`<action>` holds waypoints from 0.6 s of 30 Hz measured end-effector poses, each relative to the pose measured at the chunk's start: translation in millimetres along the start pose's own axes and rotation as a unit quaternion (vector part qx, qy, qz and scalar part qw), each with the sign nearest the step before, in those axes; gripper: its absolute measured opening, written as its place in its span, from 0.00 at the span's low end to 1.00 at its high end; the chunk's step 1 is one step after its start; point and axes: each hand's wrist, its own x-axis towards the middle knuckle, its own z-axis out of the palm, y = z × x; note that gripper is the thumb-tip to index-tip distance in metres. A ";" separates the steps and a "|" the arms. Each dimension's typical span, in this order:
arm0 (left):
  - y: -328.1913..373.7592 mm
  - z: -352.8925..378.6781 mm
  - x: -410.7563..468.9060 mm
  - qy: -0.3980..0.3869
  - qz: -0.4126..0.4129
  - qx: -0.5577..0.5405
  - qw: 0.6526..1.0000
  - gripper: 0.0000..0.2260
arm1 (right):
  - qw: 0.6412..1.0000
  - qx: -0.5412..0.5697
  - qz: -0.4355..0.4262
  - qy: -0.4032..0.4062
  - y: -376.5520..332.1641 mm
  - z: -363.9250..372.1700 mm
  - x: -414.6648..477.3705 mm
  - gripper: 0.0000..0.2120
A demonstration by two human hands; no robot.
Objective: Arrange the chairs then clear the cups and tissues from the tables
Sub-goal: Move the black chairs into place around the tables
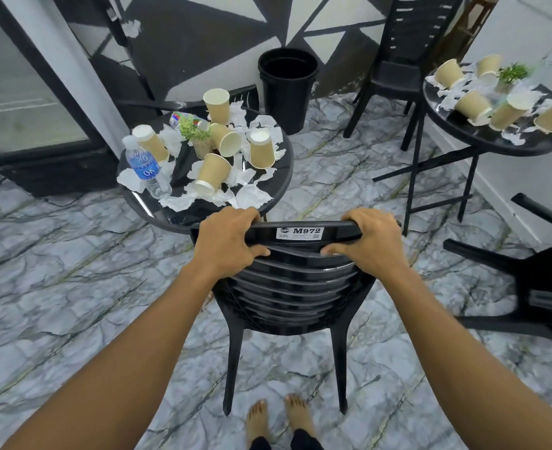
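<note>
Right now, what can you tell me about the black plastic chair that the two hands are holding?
The black plastic chair stands upright on the grey marbled floor, its back toward the person. The backrest has curved horizontal slats under a thick top rail; two thin rear legs show. A white sticker on the rail reads M972. The left hand and right hand each grip one end of the rail. It faces the round black table; its seat is hidden.

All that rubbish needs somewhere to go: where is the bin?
The black bin stands against the patterned wall, top centre of the head view, beyond the near table.
</note>
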 end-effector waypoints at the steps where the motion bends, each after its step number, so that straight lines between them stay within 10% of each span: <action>1: 1.0 -0.1 0.5 0.009 -0.008 0.006 1.000 0.24 | 1.000 -0.002 -0.008 -0.012 1.3 -2.6 5.1 0.28; 18: -1.0 -1.1 -31.5 -0.054 -0.099 0.042 0.993 0.21 | 0.990 0.101 -0.094 0.006 14.3 7.5 -11.6 0.22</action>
